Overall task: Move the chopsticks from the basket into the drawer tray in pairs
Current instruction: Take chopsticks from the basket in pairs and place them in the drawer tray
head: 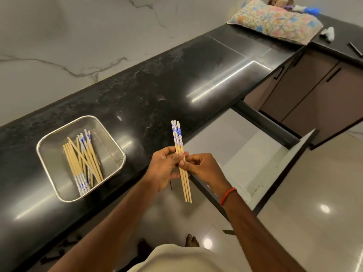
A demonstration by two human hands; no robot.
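Both hands hold a small bunch of chopsticks (177,137) upright over the counter's front edge, blue-and-white patterned ends up, plain wooden tips down. My left hand (164,168) pinches them from the left, my right hand (204,168) from the right. A square steel mesh basket (49,154) sits on the black counter to the left, with several more chopsticks (83,160) lying loose in it. The open drawer (253,152) is to the right, below the counter, its pale inside showing; I cannot make out a tray in it.
The black stone counter (157,91) runs from lower left to upper right, with a marble wall behind. A flowered cushion (275,20) lies at the far right corner. Brown cabinet doors (306,91) stand beyond the drawer. Glossy floor tiles lie below.
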